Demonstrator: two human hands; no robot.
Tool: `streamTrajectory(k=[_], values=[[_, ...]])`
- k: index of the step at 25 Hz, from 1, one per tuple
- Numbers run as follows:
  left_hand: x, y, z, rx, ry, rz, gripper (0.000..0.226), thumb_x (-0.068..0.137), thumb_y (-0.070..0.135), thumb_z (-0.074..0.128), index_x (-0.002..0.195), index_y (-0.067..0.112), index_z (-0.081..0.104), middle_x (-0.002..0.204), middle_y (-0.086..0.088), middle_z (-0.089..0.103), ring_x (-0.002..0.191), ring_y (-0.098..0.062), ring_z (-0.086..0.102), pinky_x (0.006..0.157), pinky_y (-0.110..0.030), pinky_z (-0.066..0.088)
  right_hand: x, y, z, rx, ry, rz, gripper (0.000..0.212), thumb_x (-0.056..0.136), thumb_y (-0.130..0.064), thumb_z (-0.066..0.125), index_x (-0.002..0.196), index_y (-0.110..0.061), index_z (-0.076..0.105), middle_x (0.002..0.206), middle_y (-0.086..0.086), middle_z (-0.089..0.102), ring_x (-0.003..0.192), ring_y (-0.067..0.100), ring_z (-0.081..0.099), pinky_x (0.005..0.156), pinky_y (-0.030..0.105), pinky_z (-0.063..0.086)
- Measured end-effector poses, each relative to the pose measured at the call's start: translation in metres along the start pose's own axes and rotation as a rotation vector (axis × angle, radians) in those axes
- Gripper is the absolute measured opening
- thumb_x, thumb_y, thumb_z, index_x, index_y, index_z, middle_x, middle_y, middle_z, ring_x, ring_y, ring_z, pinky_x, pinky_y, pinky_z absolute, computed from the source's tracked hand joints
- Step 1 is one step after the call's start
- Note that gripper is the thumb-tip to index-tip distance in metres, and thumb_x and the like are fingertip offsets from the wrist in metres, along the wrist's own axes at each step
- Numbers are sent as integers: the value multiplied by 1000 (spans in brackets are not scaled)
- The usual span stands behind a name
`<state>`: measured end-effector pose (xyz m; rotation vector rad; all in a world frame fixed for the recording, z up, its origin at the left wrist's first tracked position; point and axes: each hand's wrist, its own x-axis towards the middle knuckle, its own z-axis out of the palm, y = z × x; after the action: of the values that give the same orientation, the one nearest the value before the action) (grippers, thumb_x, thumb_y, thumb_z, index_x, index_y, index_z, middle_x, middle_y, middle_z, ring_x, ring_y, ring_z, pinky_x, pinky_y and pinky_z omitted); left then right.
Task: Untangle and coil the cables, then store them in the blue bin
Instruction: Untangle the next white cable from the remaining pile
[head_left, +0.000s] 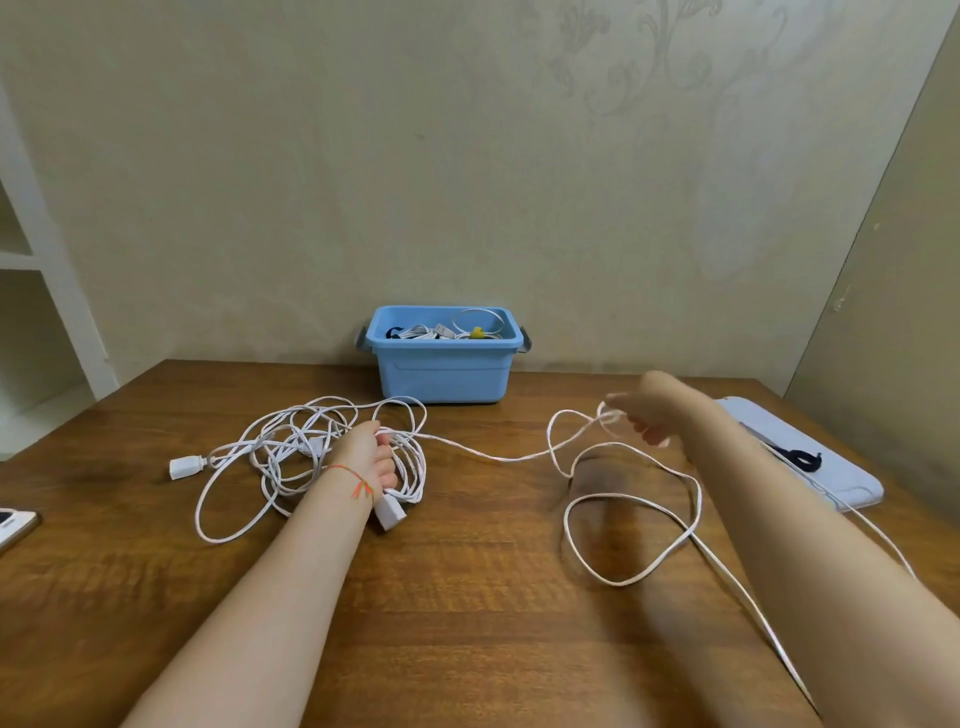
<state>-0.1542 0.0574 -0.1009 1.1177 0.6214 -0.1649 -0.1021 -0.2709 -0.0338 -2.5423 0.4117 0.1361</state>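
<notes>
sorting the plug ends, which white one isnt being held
The plug at the far left of the tangle, lying free on the table. The other plug sticks out below the left hand.

Your way to the blue bin (441, 371) is open between the cable pile (291, 447) at left and loose loops (623, 519) at right.

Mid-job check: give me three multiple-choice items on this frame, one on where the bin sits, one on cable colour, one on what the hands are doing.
1. Where does the blue bin stand?
A. At the table's far edge by the wall
B. On the floor
C. On the shelf

2. What colour is the tangled cable?
A. Black
B. White
C. Red

3. What are the left hand and right hand doing?
A. Both idle
B. Only one grips cable
C. Each grips cable

Answers: 1 A, it backs onto the wall; 2 B, the strands are white; 3 C, cable stretches between both.
</notes>
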Motion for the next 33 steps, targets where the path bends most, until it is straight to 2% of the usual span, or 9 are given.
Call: streamTrajectory(k=[4, 8, 12, 14, 16, 21, 24, 28, 33], values=[[-13, 5, 13, 372, -295, 36, 48, 101, 50, 45, 65, 19, 44, 45, 6, 30, 31, -8, 22, 33, -18, 16, -17, -21, 22, -171, 211, -295, 26, 91, -21, 57, 76, -2, 68, 68, 9, 65, 74, 28, 61, 66, 28, 45], [-36, 11, 34, 672, -626, 1, 65, 97, 69, 27, 60, 19, 42, 49, 5, 23, 36, -8, 16, 38, -21, 12, -62, -62, 57, 184, -84, -660, 47, 86, -1, 50, 126, -19, 65, 127, -4, 64, 119, 11, 56, 100, 29, 46], [-45, 19, 36, 876, -825, -41, 60, 103, 55, 20, 60, 17, 39, 45, 5, 24, 34, -7, 17, 36, -18, 17, -77, -71, 78, 157, -335, -839, 42, 90, -9, 61, 130, -24, 60, 126, -7, 63, 115, 6, 56, 96, 24, 44], [-44, 21, 30, 890, -764, -33, 55, 104, 50, 27, 60, 18, 39, 47, 6, 25, 34, -7, 19, 36, -19, 17, -78, -70, 77, 107, -400, -810, 14, 92, -16, 63, 102, -22, 71, 95, -6, 69, 86, 6, 60, 80, 26, 47], [-35, 20, 23, 695, -626, 53, 50, 104, 45, 38, 61, 20, 39, 47, 6, 25, 33, -6, 20, 35, -18, 16, -76, -63, 74, 191, -359, -747, 11, 93, -23, 64, 86, -21, 71, 75, -7, 65, 68, 7, 58, 66, 26, 49], [1, 10, 11, -299, -412, -14, 49, 103, 42, 41, 60, 19, 41, 46, 7, 26, 32, -8, 23, 33, -20, 19, -55, -33, 74, 297, -88, -599, 15, 96, -28, 63, 92, -19, 74, 59, -13, 55, 49, 1, 46, 51, 16, 39], [12, -3, 15, -636, -333, -95, 49, 102, 43, 43, 60, 18, 41, 48, 8, 29, 34, -8, 25, 34, -20, 21, -40, -10, 86, 326, -53, -491, 6, 93, -19, 66, 89, -17, 68, 67, -4, 63, 48, -2, 53, 56, 20, 47], [22, -11, 22, -648, -249, 59, 44, 104, 39, 34, 64, 21, 35, 46, 7, 32, 31, -9, 28, 35, -18, 23, -27, 6, 85, -27, 116, -481, 8, 88, -14, 63, 88, -22, 65, 86, -4, 69, 84, 14, 64, 74, 29, 50], [6, -16, 35, -368, -201, 279, 39, 105, 34, 38, 68, 21, 37, 48, 2, 39, 40, -13, 39, 41, -20, 33, -59, -20, 101, -289, 23, -716, 14, 86, -21, 62, 91, -27, 73, 90, -3, 70, 87, 19, 63, 70, 30, 51]])
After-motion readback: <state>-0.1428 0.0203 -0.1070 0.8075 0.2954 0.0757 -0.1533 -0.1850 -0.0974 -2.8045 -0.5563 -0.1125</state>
